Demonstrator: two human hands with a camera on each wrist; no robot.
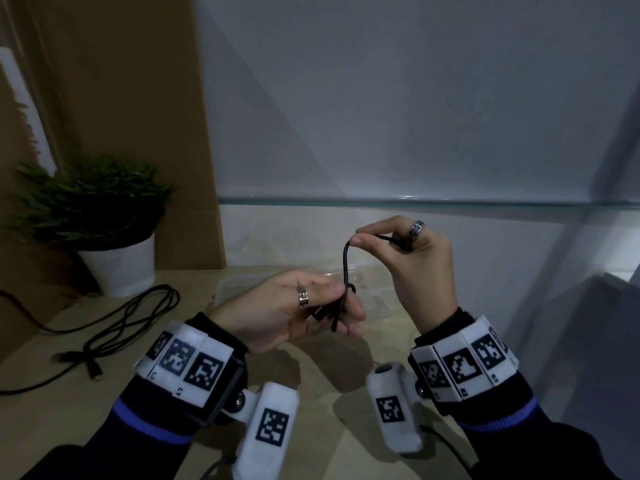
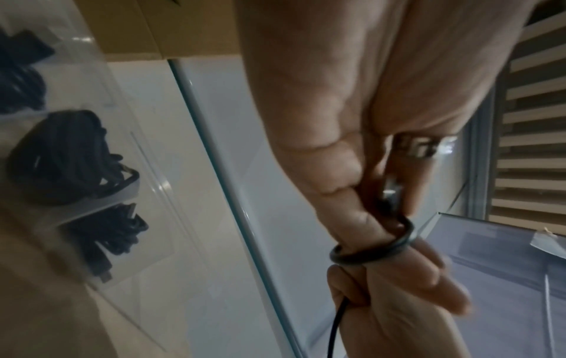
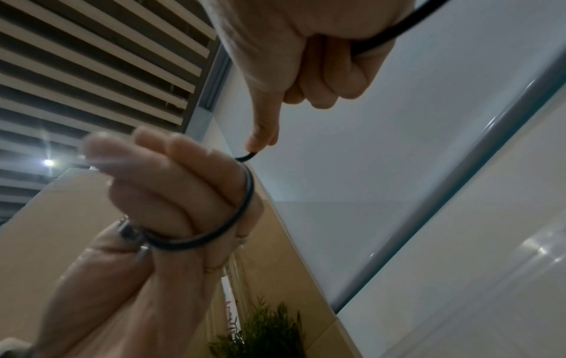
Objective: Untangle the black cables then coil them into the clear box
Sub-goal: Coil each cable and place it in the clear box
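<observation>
A thin black cable (image 1: pixel 345 265) runs taut between my hands above the table. My left hand (image 1: pixel 346 306) holds it wound as a loop (image 2: pixel 373 249) round two fingers, with the thumb pressing the strands. My right hand (image 1: pixel 358 237), higher and to the right, pinches the cable between thumb and forefinger; the rest trails through its palm (image 3: pixel 398 29). The clear box (image 1: pixel 235 289) lies just behind my hands. In the left wrist view it holds coiled black cables (image 2: pixel 67 157). More tangled black cables (image 1: pixel 131 317) lie on the table at the left.
A potted green plant (image 1: pixel 104 220) in a white pot stands at the back left, in front of a brown cardboard panel (image 1: pixel 138 98). A white wall with a glass ledge (image 1: pixel 415 200) closes the back. The tabletop (image 1: pixel 329 375) is beige.
</observation>
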